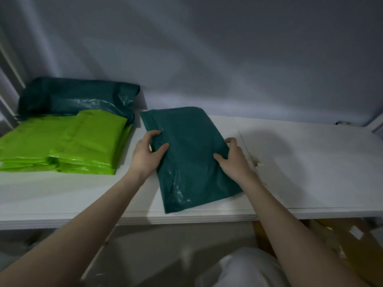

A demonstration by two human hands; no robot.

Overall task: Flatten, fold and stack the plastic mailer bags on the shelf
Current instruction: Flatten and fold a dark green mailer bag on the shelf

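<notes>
A dark green mailer bag (189, 154) lies flat on the white shelf (300, 162), its long side running from the back to the front edge. My left hand (147, 156) grips the bag's left edge, thumb on top and fingers curled at the edge. My right hand (233, 158) holds the right edge the same way. A stack of lime green mailer bags (62, 143) sits at the shelf's left. Behind that stack lies a pile of dark green bags (68, 96), crumpled on its right side.
A white wall (228, 59) closes the back of the shelf. The shelf surface has a chipped patch (256, 161) just right of my right hand. Below the shelf are a white bag (244, 270) and brown cardboard (342, 245).
</notes>
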